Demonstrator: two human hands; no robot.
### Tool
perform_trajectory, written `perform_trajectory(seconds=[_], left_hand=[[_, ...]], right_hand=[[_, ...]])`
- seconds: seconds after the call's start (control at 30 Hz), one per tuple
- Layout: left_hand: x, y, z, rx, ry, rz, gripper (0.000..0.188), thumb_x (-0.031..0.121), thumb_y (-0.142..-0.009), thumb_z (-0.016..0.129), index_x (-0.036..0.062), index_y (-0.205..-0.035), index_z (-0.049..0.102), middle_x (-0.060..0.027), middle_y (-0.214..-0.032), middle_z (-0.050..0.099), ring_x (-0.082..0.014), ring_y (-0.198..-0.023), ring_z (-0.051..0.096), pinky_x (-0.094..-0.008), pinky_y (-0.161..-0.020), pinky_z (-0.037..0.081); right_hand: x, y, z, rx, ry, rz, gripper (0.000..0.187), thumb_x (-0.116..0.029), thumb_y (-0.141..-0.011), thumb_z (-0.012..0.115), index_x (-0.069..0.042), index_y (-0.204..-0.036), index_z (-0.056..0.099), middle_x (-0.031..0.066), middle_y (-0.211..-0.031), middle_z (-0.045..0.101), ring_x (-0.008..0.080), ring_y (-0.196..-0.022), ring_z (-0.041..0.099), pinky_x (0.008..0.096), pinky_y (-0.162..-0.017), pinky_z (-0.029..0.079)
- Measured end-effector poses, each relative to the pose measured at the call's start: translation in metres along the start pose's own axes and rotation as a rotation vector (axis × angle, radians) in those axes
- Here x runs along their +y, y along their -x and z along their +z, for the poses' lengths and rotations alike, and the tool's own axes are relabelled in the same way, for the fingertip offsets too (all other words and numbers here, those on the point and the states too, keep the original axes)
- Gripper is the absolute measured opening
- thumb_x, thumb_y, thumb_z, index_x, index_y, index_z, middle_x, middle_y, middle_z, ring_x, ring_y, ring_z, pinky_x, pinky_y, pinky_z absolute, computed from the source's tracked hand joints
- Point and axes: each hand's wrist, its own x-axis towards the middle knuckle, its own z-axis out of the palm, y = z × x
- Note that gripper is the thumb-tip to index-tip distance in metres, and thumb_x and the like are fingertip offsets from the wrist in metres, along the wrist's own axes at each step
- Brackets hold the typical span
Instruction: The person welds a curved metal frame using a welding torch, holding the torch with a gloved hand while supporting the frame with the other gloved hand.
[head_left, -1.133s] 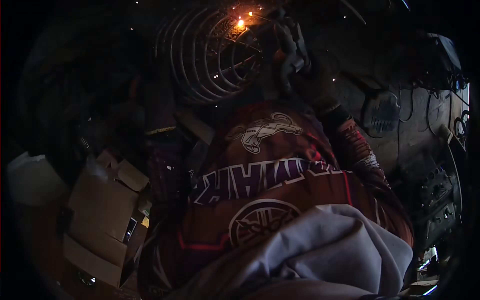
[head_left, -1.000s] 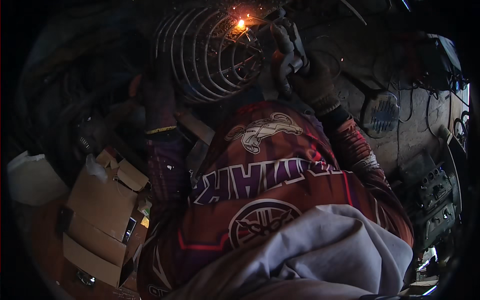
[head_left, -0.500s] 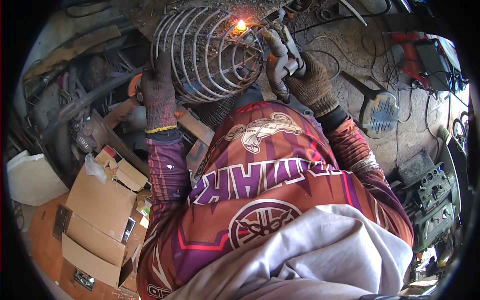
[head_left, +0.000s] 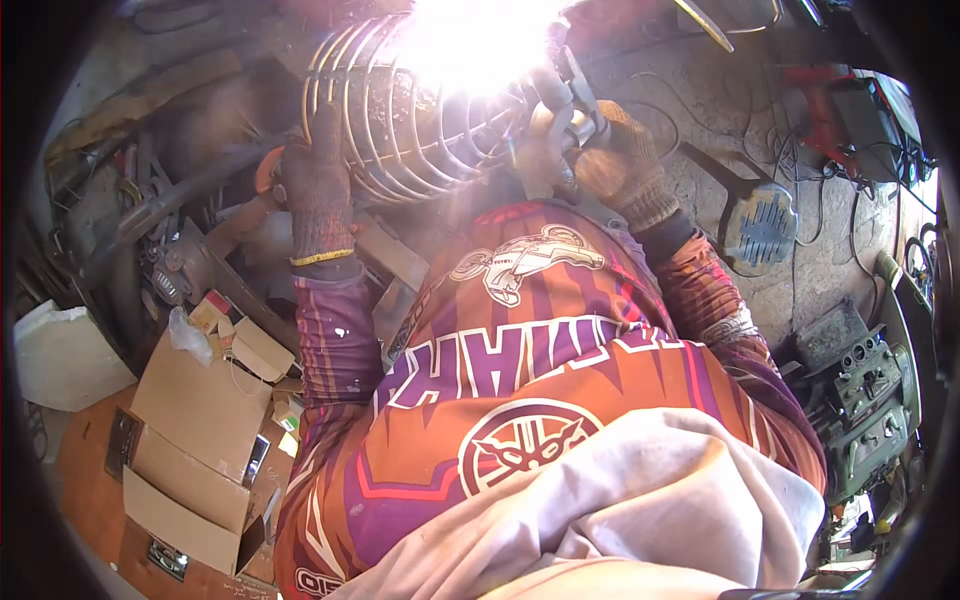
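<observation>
Seen from the head camera, a gloved left hand [head_left: 318, 195] pressed flat, fingers extended, against the side of a round wire cage [head_left: 400, 130] lying ahead of the person's chest, while the gloved right hand [head_left: 615, 165] clenched a welding electrode holder [head_left: 560, 110] at the cage's right edge. A white arc glare [head_left: 480, 40] blazed over the cage's top. Opened cardboard boxes [head_left: 195, 430] lay at lower left.

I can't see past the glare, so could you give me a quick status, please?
Left hand gloved, flat on wire cage. Right hand shut on welding holder. Bright arc flare hides cage top.
</observation>
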Motion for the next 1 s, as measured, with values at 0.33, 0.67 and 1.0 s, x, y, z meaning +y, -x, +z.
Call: perform_trajectory(seconds=[0.33,0.67,1.0], left_hand=[[-0.052,-0.023,0.009,-0.007,-0.031,0.403,0.051,0.043,-0.093,0.052,-0.0031,-0.113,0.058,-0.0159,-0.099,0.062,-0.0249,-0.091,0.059,-0.0352,-0.079,0.045],[-0.042,-0.017,0.004,0.01,0.013,0.19,0.062,0.051,-0.09,0.053,-0.0063,-0.111,0.056,-0.0266,-0.096,0.062,-0.0388,-0.09,0.06,-0.0406,-0.078,0.044],[-0.031,-0.012,0.002,-0.072,0.155,0.069,0.069,0.053,-0.087,0.056,-0.0067,-0.121,0.051,-0.019,-0.11,0.059,-0.0263,-0.099,0.056,-0.0352,-0.086,0.043]], right_hand=[[0.004,0.0,-0.002,0.141,-0.266,0.247,0.045,-0.031,-0.074,0.075,-0.005,-0.107,0.061,0.0131,-0.087,0.067,0.0236,-0.08,0.067,0.0358,-0.071,0.052],[0.004,0.002,-0.003,-0.012,-0.203,0.283,0.047,-0.018,-0.072,0.073,-0.003,-0.114,0.057,0.015,-0.098,0.066,0.0263,-0.092,0.064,0.0355,-0.079,0.05],[0.007,0.004,-0.001,-0.03,-0.222,0.321,0.048,-0.018,-0.072,0.074,-0.003,-0.115,0.057,0.0144,-0.1,0.066,0.0253,-0.093,0.064,0.035,-0.081,0.049]])
